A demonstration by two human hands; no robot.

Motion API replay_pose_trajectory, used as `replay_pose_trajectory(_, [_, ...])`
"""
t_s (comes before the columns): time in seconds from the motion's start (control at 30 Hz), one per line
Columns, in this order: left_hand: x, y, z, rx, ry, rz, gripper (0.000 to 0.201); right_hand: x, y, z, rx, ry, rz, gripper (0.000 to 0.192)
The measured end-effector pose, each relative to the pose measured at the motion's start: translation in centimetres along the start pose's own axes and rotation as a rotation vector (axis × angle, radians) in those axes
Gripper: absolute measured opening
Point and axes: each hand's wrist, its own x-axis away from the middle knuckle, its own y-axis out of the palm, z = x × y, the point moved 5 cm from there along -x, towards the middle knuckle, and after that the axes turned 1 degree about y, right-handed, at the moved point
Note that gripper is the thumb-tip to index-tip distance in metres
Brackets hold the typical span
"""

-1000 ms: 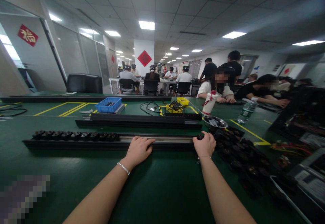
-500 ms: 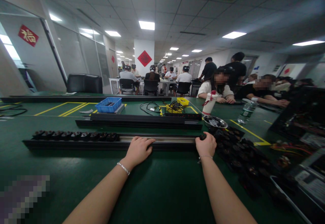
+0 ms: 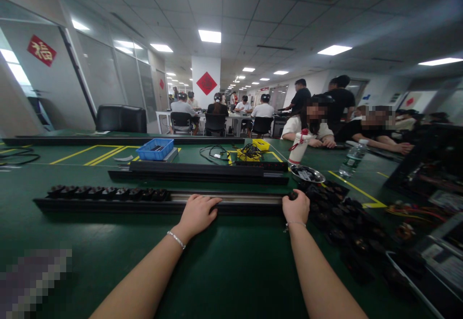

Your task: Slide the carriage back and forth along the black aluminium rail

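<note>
**Two hands on a long black rail, sockets loaded from the left**

Left hand [image 3: 197,211] laid flat on the front edge of the long black rail [image 3: 231,203], fingers [image 3: 211,200] spread and relaxed, gripping nothing, seemingly pinning the rail against the green tabletop [image 3: 224,266] so it stays put. Right hand [image 3: 296,206] curled at the rail's right end, fingers closed round a small black socket module [image 3: 292,195], held right at the open mouth of the channel, probably lined up with the slot. Row of black modules [image 3: 108,193] already seated along the left part of the rail, packed touching one another; middle stretch of the channel bare, metal showing. Pile of loose black modules [image 3: 343,218] just to the right of the right hand, within easy reach. Small metal dish [image 3: 307,173] beyond the pile, contents too small to tell. Second black rail [image 3: 202,170] lying parallel, farther back. Blue tray [image 3: 155,149], yellow tray [image 3: 260,144] with cables, white bottle [image 3: 299,148] and clear water bottle [image 3: 352,157] well beyond. Other people seated at the far side and at distant tables, none of their hands near the rail
</note>
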Motion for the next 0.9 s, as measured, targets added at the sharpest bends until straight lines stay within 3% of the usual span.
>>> replay_pose_trajectory(0.9, [0.01,0.03,0.02,0.004,-0.007,-0.003,0.033,0.15,-0.36,-0.07,0.008,0.045,-0.007,0.044])
